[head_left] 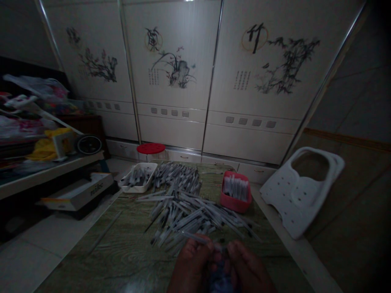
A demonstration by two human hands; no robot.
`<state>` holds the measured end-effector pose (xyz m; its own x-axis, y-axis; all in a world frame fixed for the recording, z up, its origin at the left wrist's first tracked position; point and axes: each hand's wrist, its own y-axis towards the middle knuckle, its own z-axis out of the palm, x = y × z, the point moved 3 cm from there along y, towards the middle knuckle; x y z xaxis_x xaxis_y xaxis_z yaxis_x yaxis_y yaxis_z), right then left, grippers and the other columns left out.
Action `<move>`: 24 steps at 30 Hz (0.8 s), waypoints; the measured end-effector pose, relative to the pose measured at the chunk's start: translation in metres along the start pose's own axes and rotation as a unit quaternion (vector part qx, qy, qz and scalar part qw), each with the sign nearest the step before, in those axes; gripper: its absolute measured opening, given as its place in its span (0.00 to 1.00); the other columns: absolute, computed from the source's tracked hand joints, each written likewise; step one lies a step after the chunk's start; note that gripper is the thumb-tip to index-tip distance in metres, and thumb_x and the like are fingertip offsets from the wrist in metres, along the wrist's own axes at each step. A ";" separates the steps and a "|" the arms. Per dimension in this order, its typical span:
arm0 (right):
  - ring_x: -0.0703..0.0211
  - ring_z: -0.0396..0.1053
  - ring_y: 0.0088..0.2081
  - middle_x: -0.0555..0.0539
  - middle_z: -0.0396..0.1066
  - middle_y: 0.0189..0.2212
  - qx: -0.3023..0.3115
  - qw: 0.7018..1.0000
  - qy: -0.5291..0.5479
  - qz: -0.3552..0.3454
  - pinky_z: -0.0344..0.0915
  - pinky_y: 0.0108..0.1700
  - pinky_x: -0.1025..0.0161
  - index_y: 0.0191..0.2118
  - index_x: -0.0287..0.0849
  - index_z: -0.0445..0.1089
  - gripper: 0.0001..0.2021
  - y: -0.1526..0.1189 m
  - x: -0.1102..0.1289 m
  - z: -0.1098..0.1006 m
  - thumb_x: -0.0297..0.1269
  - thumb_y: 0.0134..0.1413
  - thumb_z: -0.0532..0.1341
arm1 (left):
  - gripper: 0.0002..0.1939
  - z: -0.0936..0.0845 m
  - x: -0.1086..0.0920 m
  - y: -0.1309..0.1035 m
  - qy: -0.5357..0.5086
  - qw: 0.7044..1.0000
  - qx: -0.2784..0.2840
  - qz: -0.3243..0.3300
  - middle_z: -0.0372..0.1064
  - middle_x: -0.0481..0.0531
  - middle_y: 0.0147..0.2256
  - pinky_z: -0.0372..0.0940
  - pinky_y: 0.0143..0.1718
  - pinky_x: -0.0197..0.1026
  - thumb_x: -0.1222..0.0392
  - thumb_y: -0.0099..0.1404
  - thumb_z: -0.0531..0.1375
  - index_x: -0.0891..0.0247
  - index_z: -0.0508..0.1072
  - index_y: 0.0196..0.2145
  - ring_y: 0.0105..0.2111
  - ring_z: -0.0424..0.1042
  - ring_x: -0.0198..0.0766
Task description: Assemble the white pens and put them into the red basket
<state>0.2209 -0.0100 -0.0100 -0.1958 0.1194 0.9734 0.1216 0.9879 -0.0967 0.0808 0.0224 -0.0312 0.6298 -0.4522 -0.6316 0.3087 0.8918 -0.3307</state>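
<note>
A person's left hand [194, 261] clamps thumb and fingers on a slim translucent pen [194, 237] above the near edge of a wood-grain table [106, 248], while the right hand [249, 266] meets it at a small dark end, its thumb and fingers bunched, though dim light and blur leave one unable to tell whether they grip it. Just beyond the hands, a loose heap of similar pens [189, 211] spreads across the tabletop, between a white tray [136, 189] of pens at left and a pink box [235, 203] packed with upright ones at right. A red stool [151, 148] stands past the far edge, before pale cabinet doors [174, 130] painted with plants and characters
</note>
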 end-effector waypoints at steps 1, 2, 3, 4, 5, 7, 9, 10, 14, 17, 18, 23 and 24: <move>0.61 0.60 0.23 0.54 0.62 0.20 -0.001 1.000 -0.011 -0.012 0.55 0.27 0.64 0.29 0.44 0.69 0.29 0.001 0.001 -0.001 0.68 0.58 0.55 | 0.21 0.000 -0.001 0.000 -0.001 1.000 -0.001 -0.001 0.76 0.49 0.27 0.60 0.28 0.34 0.55 0.52 0.75 0.62 0.70 0.36 0.25 0.74 0.34; 0.61 0.61 0.24 0.54 0.64 0.21 0.000 0.999 -0.020 -0.027 0.56 0.28 0.64 0.31 0.44 0.70 0.28 0.001 0.001 -0.001 0.67 0.58 0.56 | 0.21 -0.001 -0.002 -0.001 -0.002 1.000 -0.004 0.000 0.76 0.49 0.27 0.60 0.28 0.34 0.55 0.52 0.75 0.62 0.70 0.36 0.26 0.74 0.34; 0.60 0.63 0.26 0.53 0.67 0.24 0.001 0.999 -0.027 -0.041 0.57 0.29 0.64 0.34 0.44 0.71 0.27 0.001 0.002 -0.002 0.66 0.58 0.58 | 0.21 -0.001 -0.002 -0.001 -0.003 1.000 -0.007 0.001 0.76 0.49 0.27 0.60 0.28 0.34 0.54 0.52 0.76 0.62 0.70 0.36 0.26 0.74 0.34; 0.59 0.63 0.27 0.52 0.68 0.25 0.003 0.998 -0.034 -0.054 0.58 0.30 0.63 0.35 0.43 0.72 0.26 0.001 0.003 -0.002 0.65 0.58 0.58 | 0.22 -0.001 -0.003 -0.001 -0.006 1.000 -0.009 0.003 0.76 0.49 0.27 0.60 0.28 0.34 0.54 0.51 0.76 0.62 0.70 0.35 0.26 0.74 0.34; 0.59 0.64 0.28 0.51 0.69 0.26 0.005 0.997 -0.038 -0.063 0.59 0.31 0.63 0.35 0.44 0.72 0.26 0.001 0.003 -0.003 0.65 0.59 0.58 | 0.22 -0.001 -0.002 0.000 -0.007 1.000 -0.010 0.004 0.76 0.49 0.27 0.60 0.28 0.34 0.54 0.50 0.76 0.62 0.70 0.35 0.26 0.74 0.34; 0.59 0.63 0.28 0.52 0.67 0.24 0.013 0.998 -0.037 -0.059 0.59 0.32 0.63 0.31 0.44 0.70 0.26 0.001 0.003 -0.003 0.65 0.60 0.56 | 0.22 -0.001 -0.001 0.000 -0.006 1.000 -0.007 0.003 0.76 0.50 0.27 0.60 0.28 0.35 0.54 0.49 0.76 0.62 0.70 0.34 0.26 0.74 0.35; 0.61 0.60 0.25 0.54 0.63 0.21 0.021 0.999 -0.021 -0.036 0.57 0.30 0.64 0.27 0.45 0.67 0.28 0.000 0.002 -0.001 0.67 0.59 0.55 | 0.22 -0.001 0.000 0.000 0.000 1.000 0.000 0.005 0.76 0.50 0.26 0.60 0.28 0.35 0.54 0.49 0.76 0.62 0.70 0.34 0.25 0.74 0.35; 0.62 0.59 0.24 0.54 0.61 0.20 0.026 0.999 -0.009 -0.021 0.56 0.28 0.64 0.25 0.45 0.65 0.29 0.000 0.001 0.000 0.69 0.58 0.55 | 0.22 0.000 0.000 0.000 0.004 1.000 0.007 0.006 0.76 0.50 0.26 0.60 0.28 0.35 0.54 0.49 0.76 0.62 0.70 0.34 0.25 0.73 0.35; 0.63 0.57 0.21 0.55 0.60 0.19 0.026 0.999 0.026 0.030 0.53 0.26 0.65 0.25 0.45 0.65 0.31 0.000 -0.004 0.003 0.72 0.56 0.53 | 0.20 0.003 -0.002 -0.001 0.004 1.000 0.020 0.001 0.76 0.50 0.24 0.59 0.27 0.35 0.54 0.51 0.75 0.62 0.70 0.33 0.23 0.72 0.34; 0.62 0.58 0.22 0.55 0.60 0.19 0.027 1.000 0.012 0.003 0.55 0.27 0.65 0.28 0.45 0.66 0.30 0.002 -0.005 0.003 0.70 0.59 0.52 | 0.20 0.003 -0.006 -0.003 -0.003 1.000 0.000 0.002 0.76 0.50 0.27 0.60 0.28 0.35 0.55 0.51 0.75 0.62 0.71 0.35 0.25 0.74 0.35; 0.62 0.59 0.23 0.55 0.60 0.20 0.027 1.000 0.000 -0.015 0.55 0.27 0.65 0.30 0.45 0.67 0.29 0.002 -0.004 0.003 0.69 0.59 0.53 | 0.20 0.003 -0.007 -0.004 -0.001 1.000 -0.007 0.005 0.76 0.49 0.27 0.61 0.29 0.35 0.55 0.52 0.75 0.62 0.71 0.35 0.26 0.74 0.35; 0.60 0.61 0.25 0.54 0.63 0.22 0.010 0.996 -0.054 -0.066 0.57 0.30 0.64 0.32 0.46 0.69 0.26 -0.001 0.001 0.001 0.66 0.61 0.54 | 0.21 0.000 -0.010 -0.004 0.010 1.000 -0.017 0.004 0.76 0.49 0.27 0.63 0.30 0.35 0.54 0.50 0.76 0.63 0.71 0.35 0.27 0.74 0.35; 0.60 0.61 0.26 0.53 0.63 0.23 0.005 0.996 -0.052 -0.069 0.57 0.30 0.63 0.31 0.46 0.68 0.26 -0.001 0.002 0.001 0.66 0.61 0.54 | 0.21 -0.001 -0.009 -0.003 0.011 1.000 -0.013 0.005 0.76 0.49 0.27 0.62 0.30 0.35 0.54 0.50 0.76 0.63 0.71 0.34 0.27 0.74 0.35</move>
<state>0.2189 -0.0110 -0.0082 -0.3101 -0.0080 0.9507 0.0778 0.9964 0.0337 0.0735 0.0236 -0.0254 0.6173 -0.4436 -0.6497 0.2839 0.8958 -0.3419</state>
